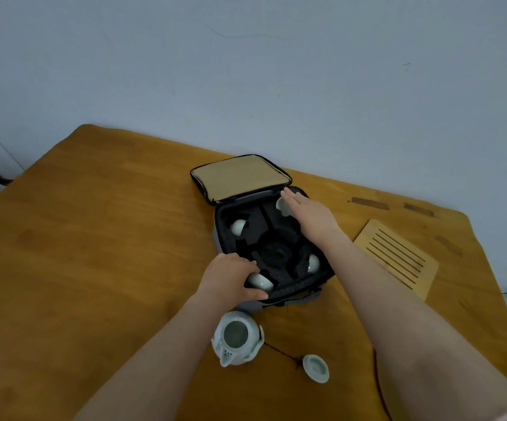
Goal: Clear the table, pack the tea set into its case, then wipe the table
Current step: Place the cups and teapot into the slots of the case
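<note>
Curling left hand (pixel 228 278) grips cup (pixel 262 282), right hand (pixel 313 214) flat.

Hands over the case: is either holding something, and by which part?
The left hand grips a white cup around its side. The right hand rests with straight fingers on another cup, not gripping it.

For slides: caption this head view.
Left hand grips a pale ceramic cup, right hand touches a second cup in the black foam-lined case; white teapot and lid outside.
</note>
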A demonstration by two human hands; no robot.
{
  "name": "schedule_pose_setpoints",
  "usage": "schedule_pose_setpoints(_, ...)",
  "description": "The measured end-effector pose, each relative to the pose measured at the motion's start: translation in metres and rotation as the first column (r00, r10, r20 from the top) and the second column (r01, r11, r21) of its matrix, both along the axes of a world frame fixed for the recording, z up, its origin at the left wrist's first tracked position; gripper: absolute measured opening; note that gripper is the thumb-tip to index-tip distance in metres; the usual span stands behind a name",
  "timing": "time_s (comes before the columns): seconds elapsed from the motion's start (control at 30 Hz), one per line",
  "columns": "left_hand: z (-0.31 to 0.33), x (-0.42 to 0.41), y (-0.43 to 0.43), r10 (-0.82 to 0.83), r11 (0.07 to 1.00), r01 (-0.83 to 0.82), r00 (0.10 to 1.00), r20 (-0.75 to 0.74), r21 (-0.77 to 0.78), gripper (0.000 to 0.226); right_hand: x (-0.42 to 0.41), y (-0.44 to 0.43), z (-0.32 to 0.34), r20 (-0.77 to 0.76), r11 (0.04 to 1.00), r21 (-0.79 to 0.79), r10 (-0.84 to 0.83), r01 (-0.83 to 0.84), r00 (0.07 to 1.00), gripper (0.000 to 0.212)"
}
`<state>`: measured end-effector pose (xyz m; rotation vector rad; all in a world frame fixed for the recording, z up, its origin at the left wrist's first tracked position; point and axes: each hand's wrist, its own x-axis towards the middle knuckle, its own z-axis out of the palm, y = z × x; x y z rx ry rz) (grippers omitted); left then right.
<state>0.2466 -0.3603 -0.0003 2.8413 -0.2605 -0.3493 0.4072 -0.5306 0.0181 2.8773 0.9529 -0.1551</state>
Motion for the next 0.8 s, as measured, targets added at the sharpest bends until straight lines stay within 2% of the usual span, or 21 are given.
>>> schedule_pose_setpoints(0.1,0.002,-0.001,-0.001,0.005,1.0,-0.005,1.0,-0.005,0.002,0.067,-0.011,0.001,0.001,-0.004,0.994,0.072,-0.077,0.077,0.997,0.085)
schedule_pose_setpoints(0.23,0.002,-0.002,-0.002,0.01,1.0,-0.01,1.0,-0.008,0.013,0.067,-0.02,0.008,0.001,0.037,0.994,0.048,-0.097,0.095,0.995,0.07)
schedule_pose_setpoints(0.37,0.003,-0.004,-0.002,0.011,1.0,-0.011,1.0,-0.014,0.027,0.067,-0.027,0.016,-0.002,0.015,0.988,0.08,-0.137,0.135,0.991,0.058)
schedule_pose_setpoints(0.8,0.003,-0.006,-0.003,-0.001,1.0,0.001,1.0,-0.002,0.011,0.064,-0.027,0.013,-0.016,-0.138,0.956,0.197,-0.192,0.217,0.972,0.06)
